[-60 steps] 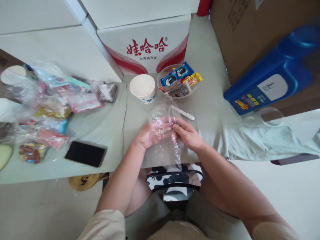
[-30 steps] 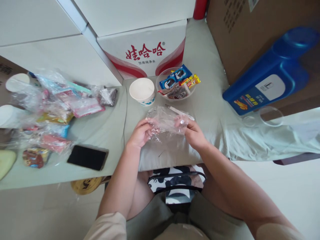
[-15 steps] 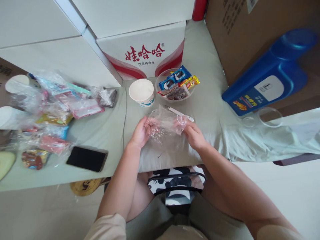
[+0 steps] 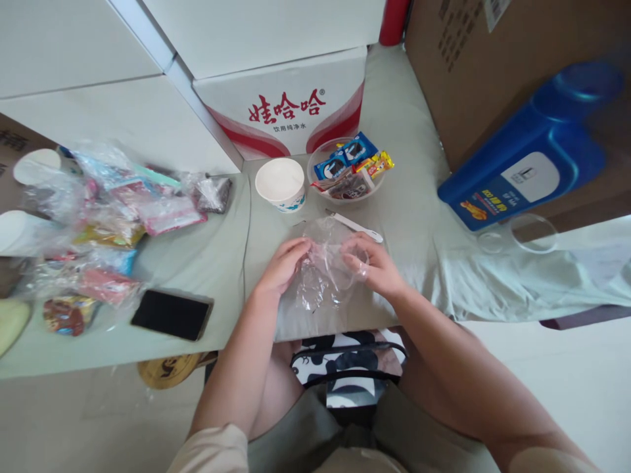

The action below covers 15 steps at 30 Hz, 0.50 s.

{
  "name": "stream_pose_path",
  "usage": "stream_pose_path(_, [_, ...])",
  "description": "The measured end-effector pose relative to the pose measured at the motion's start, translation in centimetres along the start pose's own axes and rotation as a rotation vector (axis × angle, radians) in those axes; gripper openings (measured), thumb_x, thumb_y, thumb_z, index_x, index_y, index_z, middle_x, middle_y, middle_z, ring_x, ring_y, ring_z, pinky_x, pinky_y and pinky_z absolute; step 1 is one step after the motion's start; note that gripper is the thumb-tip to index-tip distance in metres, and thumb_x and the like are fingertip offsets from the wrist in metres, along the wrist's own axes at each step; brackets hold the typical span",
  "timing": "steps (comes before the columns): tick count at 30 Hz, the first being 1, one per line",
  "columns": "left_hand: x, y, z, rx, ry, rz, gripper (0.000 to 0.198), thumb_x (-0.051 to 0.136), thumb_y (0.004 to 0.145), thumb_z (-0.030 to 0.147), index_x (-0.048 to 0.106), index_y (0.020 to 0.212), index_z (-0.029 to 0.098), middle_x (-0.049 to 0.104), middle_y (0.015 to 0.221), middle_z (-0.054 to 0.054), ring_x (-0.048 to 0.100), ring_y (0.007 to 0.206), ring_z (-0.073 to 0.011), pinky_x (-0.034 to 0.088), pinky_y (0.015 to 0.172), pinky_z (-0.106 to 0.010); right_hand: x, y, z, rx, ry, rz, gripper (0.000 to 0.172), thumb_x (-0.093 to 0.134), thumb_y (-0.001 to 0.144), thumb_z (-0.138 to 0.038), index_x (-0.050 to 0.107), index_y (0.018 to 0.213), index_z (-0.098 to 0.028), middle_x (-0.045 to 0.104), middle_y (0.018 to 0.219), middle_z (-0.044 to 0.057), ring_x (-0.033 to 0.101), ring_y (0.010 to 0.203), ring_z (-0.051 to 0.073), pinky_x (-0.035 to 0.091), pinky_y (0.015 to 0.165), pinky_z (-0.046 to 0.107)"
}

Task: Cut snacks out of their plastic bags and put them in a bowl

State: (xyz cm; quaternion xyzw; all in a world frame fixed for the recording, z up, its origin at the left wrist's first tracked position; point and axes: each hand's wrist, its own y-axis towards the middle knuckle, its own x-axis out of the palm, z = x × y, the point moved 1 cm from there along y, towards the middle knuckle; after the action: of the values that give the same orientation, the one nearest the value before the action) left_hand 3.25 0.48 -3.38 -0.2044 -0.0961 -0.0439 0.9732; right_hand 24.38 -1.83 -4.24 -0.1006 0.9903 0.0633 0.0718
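A clear, crinkled plastic bag [image 4: 323, 279] is stretched between my two hands, just above the cloth near the front edge. My left hand [image 4: 286, 264] pinches its left side with the fingers closed. My right hand [image 4: 371, 263] grips the right side, the film partly wrapping its fingertips. Just beyond the bag lies a white-handled knife or cutter [image 4: 355, 227], tilted on the cloth. A white paper cup [image 4: 280, 185] stands behind my left hand. Beside the cup, a clear plastic bowl [image 4: 345, 196] holds several wrapped snacks [image 4: 348, 161].
Several bagged packages [image 4: 142, 197] are heaped at the left, with a black phone [image 4: 171, 314] in front of them. A blue bottle [image 4: 525, 151] leans at the right by a brown carton [image 4: 473, 85]. A clear lid [image 4: 533, 232] lies near it. A white-and-red box [image 4: 290, 108] stands behind.
The plastic bag has shifted and hangs lower, its film spread toward me. My left hand has turned over its edge, and my right fingers have curled further onto the film.
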Motion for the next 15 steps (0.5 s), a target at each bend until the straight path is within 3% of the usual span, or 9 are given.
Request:
stream_pose_path(7, [0.11, -0.27, 0.35, 0.014, 0.043, 0.002, 0.026, 0.086, 0.064, 0.038, 0.075, 0.073, 0.017, 0.073, 0.076, -0.002, 0.064, 0.072, -0.0149, 0.049, 0.067, -0.024, 0.46, 0.00, -0.03, 0.075, 0.020, -0.052, 0.016, 0.063, 0.087, -0.036, 0.068, 0.088, -0.021, 0.064, 0.097, 0.004, 0.052, 0.070, 0.013, 0.046, 0.069, 0.029])
stream_pose_path(15, [0.31, -0.48, 0.54, 0.021, 0.082, 0.000, 0.028, 0.086, 0.063, 0.041, 0.075, 0.073, 0.018, 0.073, 0.077, -0.003, 0.065, 0.073, -0.0164, 0.049, 0.065, -0.025, 0.71, -0.07, 0.12, 0.101, -0.009, -0.058, 0.021, 0.059, 0.089, -0.039, 0.068, 0.091, -0.020, 0.062, 0.090, 0.003, 0.052, 0.067, 0.012, 0.044, 0.064, 0.028])
